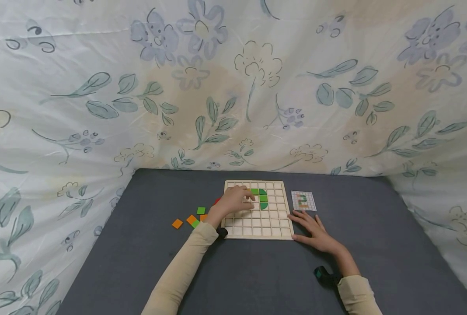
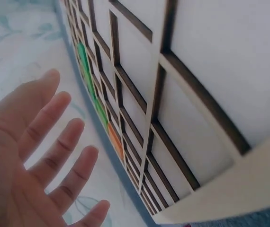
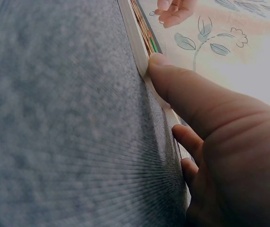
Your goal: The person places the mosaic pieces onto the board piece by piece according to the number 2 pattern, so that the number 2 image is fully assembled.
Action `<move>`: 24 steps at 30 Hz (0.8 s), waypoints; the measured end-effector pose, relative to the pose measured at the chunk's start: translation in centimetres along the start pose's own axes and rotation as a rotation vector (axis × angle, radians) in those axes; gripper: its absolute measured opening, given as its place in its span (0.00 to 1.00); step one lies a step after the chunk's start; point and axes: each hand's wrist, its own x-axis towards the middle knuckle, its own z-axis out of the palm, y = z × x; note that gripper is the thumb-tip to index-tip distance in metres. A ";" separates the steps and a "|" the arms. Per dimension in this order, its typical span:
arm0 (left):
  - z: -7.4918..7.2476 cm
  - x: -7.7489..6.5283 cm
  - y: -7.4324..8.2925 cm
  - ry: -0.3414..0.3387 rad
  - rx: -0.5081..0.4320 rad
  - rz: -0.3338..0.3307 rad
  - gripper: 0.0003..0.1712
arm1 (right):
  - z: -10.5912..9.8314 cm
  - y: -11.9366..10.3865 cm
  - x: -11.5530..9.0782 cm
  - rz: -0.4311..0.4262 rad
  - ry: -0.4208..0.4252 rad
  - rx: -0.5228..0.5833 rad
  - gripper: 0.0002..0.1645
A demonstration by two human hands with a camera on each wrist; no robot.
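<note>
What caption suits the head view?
Left grip over the board with green pieces, right grip at its edge, card alongside.

Plain beige sleeves (image 1: 184, 269) are showing — alongside a black left wrist camera (image 1: 222, 233) and a black right wrist camera (image 1: 328, 279) that is bearing a greenish patch (image 1: 318, 273).

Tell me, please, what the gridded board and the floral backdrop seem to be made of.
Gridded board: probably matte wood, from its pale rim and darker divider sides. Floral backdrop: perhaps fabric or plastic sheeting, faintly glossy, given its creases and highlights.
</note>
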 end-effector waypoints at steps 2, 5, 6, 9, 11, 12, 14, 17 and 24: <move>0.1 -0.3 -0.3 0.013 -0.007 -0.003 0.12 | 0.0 0.0 0.0 0.001 0.001 -0.002 0.39; 0.1 -0.8 -0.7 0.028 -0.019 -0.010 0.12 | 0.0 0.1 0.0 0.004 0.001 -0.001 0.39; 0.1 -1.0 -0.8 0.029 -0.030 -0.018 0.12 | 0.0 0.1 0.0 0.004 0.001 0.000 0.39; -0.2 -1.7 -1.0 0.031 -0.078 -0.044 0.12 | -0.1 0.1 0.0 0.004 0.002 -0.001 0.39; -0.4 -2.3 -1.1 0.033 -0.102 -0.067 0.13 | -0.1 0.0 0.0 0.004 0.003 -0.002 0.39; -0.5 -2.5 -1.2 0.037 -0.114 -0.076 0.13 | -0.1 0.0 0.0 0.003 0.003 -0.003 0.39; -0.5 -3.0 -1.5 0.047 -0.124 -0.085 0.13 | -0.1 0.0 0.0 0.001 0.004 -0.008 0.39; -0.6 -3.6 -2.0 0.074 -0.145 -0.087 0.13 | 0.0 0.1 0.0 0.004 0.005 -0.013 0.38; -0.8 -5.2 -3.1 0.117 -0.181 -0.094 0.14 | -0.1 0.2 -0.1 0.004 0.003 -0.008 0.38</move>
